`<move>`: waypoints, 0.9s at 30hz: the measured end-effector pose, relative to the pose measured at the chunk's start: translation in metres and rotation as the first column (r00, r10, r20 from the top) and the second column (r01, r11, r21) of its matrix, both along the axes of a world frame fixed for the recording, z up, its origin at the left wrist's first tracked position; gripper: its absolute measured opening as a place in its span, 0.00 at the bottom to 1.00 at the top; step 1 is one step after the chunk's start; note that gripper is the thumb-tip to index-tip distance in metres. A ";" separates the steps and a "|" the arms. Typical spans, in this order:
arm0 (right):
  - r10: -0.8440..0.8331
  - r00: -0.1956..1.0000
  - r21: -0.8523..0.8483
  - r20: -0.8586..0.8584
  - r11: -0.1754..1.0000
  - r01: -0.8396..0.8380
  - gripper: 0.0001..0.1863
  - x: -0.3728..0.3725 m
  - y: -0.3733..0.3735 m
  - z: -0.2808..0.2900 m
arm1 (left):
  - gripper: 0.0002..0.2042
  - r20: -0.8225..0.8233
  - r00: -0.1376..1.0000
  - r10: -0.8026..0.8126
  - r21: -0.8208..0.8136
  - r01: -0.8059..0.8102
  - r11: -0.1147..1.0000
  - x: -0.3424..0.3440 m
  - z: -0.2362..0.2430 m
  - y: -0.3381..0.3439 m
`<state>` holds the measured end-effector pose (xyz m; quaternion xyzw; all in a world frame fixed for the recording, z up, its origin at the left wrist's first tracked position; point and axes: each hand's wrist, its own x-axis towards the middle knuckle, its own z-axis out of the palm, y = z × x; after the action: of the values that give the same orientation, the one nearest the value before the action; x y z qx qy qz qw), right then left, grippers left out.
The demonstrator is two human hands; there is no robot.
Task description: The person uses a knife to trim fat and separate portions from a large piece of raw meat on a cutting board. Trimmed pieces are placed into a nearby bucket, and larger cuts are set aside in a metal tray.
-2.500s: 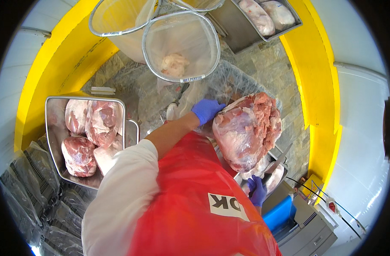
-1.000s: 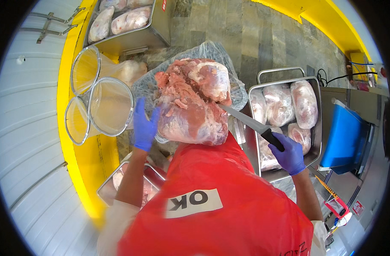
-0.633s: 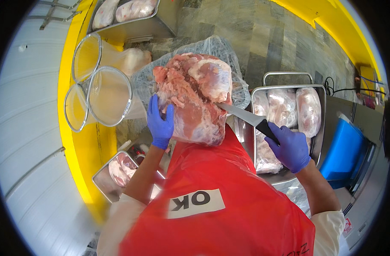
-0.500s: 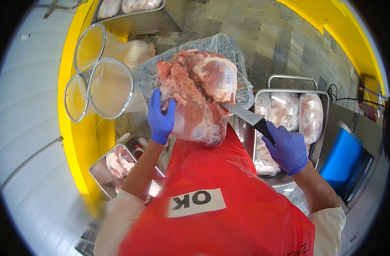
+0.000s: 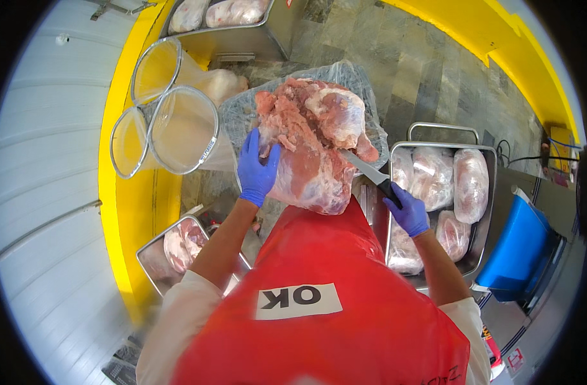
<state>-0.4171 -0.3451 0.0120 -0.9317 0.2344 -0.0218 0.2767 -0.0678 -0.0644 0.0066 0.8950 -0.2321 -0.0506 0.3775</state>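
In front of me a large piece of raw meat [image 5: 309,170] rests on a surface covered with clear plastic [image 5: 363,80]. A deep split runs through it, with torn pink flesh at its upper left. My left hand [image 5: 257,170], in a blue glove, lies against the meat's left side with its fingers spread. On the right, my gloved right hand [image 5: 409,212] is wrapped round the black handle of a knife [image 5: 370,172]. The blade points up and left, and its tip is hidden in the meat at the split.
Right of me stands a metal bin [image 5: 491,192] of plastic-wrapped meat pieces. Three hoops with clear bags [image 5: 183,130] stand at the left by a yellow barrier [image 5: 117,212]. A smaller metal bin [image 5: 153,273] with meat is lower left, another metal bin [image 5: 242,40] at the top, a blue container [image 5: 513,247] far right.
My right hand and the knife have moved left, bringing the blade deeper into the split. A flap of meat now hangs out beside the blade. The whole view has shifted slightly.
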 end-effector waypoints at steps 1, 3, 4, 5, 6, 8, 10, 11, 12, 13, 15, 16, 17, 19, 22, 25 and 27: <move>0.000 1.000 0.004 0.016 1.000 0.000 0.27 0.004 -0.004 0.019 | 0.35 0.027 1.000 -0.007 -0.015 0.007 1.000 -0.001 -0.003 0.001; -0.016 0.994 -0.001 -0.105 1.000 0.016 0.24 0.015 -0.016 0.075 | 0.35 0.071 0.997 -0.010 -0.026 0.012 1.000 0.000 -0.009 0.001; 0.001 0.985 -0.008 -0.171 1.000 -0.003 0.24 0.019 -0.026 0.103 | 0.34 0.089 0.996 -0.010 -0.018 0.011 1.000 -0.001 -0.012 0.001; 0.021 0.971 -0.018 -0.238 0.999 -0.026 0.24 0.025 -0.037 0.128 | 0.34 0.105 0.994 -0.003 -0.014 0.004 1.000 -0.001 -0.014 0.001; 0.041 0.960 -0.028 -0.277 0.998 -0.051 0.23 0.028 -0.047 0.149 | 0.33 0.164 0.986 -0.013 0.015 0.010 1.000 -0.001 -0.013 -0.003; 0.097 0.931 -0.001 -0.352 0.995 -0.104 0.21 0.039 -0.064 0.178 | 0.32 0.268 0.963 -0.023 0.080 0.001 0.997 -0.007 -0.007 -0.005; 0.157 0.887 0.076 -0.435 0.988 -0.138 0.21 0.063 -0.077 0.193 | 0.31 0.269 0.963 -0.035 0.053 0.021 0.998 -0.015 -0.002 -0.005; 0.188 0.873 0.115 -0.450 0.982 -0.152 0.20 0.071 -0.085 0.193 | 0.30 0.269 0.962 -0.041 0.040 0.031 0.999 -0.018 0.002 -0.006; 0.224 0.868 0.170 -0.442 0.972 -0.164 0.20 0.076 -0.094 0.190 | 0.30 0.262 0.964 -0.043 0.033 0.035 0.999 -0.020 0.005 -0.007; 0.261 0.863 0.225 -0.432 0.958 -0.178 0.19 0.081 -0.103 0.185 | 0.29 0.256 0.966 -0.044 0.027 0.038 0.999 -0.022 0.008 -0.007; 0.302 0.860 0.294 -0.411 0.937 -0.189 0.18 0.082 -0.114 0.172 | 0.29 0.246 0.968 -0.048 0.030 0.042 0.999 -0.023 0.011 -0.010; 0.306 0.862 0.309 -0.404 0.933 -0.186 0.18 0.078 -0.118 0.164 | 0.29 0.242 0.969 -0.052 0.041 0.043 0.998 -0.023 0.011 -0.011; 0.309 0.864 0.324 -0.397 0.928 -0.183 0.18 0.075 -0.122 0.158 | 0.29 0.237 0.970 -0.056 0.051 0.045 0.998 -0.023 0.012 -0.013; 0.281 0.849 0.377 -0.447 0.920 -0.106 0.18 0.078 -0.108 0.158 | 0.29 0.248 0.967 -0.060 0.086 0.040 0.996 -0.023 0.009 -0.010; 0.205 0.875 0.358 -0.439 0.933 -0.038 0.21 0.059 -0.078 0.137 | 0.29 0.255 0.964 -0.078 0.101 0.053 0.993 -0.024 0.007 -0.009; 0.091 0.934 0.342 -0.346 0.939 0.036 0.23 0.021 -0.042 0.101 | 0.28 0.215 0.974 -0.068 0.114 0.044 0.993 -0.027 0.012 -0.012; 0.008 0.947 0.272 -0.322 0.959 0.084 0.24 0.005 -0.023 0.078 | 0.27 0.196 0.978 -0.068 0.129 0.043 0.991 -0.027 0.013 -0.015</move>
<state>-0.4122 -0.3681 0.0900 -0.8691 0.2950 0.1578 0.3644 -0.0948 -0.0789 0.0192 0.9105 -0.2899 0.0145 0.2944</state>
